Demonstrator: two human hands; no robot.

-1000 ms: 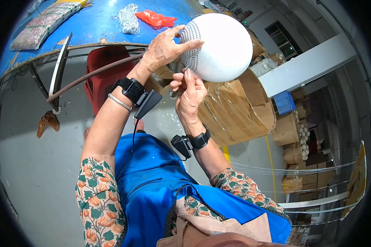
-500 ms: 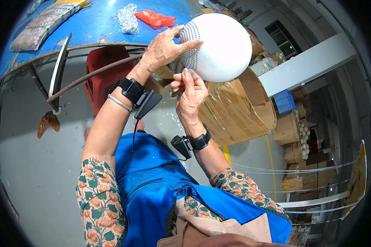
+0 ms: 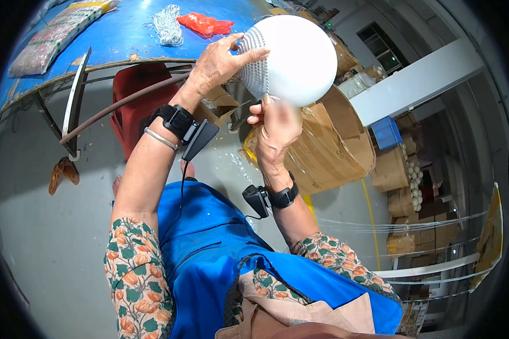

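- Left hand (image 3: 218, 66): grip spread wide, thumb and fingers holding the ball (image 3: 303, 59) at its 9 o'clock.
- Right hand (image 3: 280, 127): grip pinched at the ball's 7 o'clock edge — cannot tell what is in it.
- Ball: 1 o'clock in view; box (image 3: 322, 152) at its 5, red bag (image 3: 206, 25) on the table (image 3: 116, 34) at its 10.
- Done: rows of beads (image 3: 254, 73) across its 9 o'clock side — bare white from 11 through 3 to 7.

I saw both forearms (image 3: 142, 172) stretched forward. The left hand (image 3: 216, 63) was spread, its thumb apart from the fingers; the right hand (image 3: 278, 123), nearer the body, had curled fingers.
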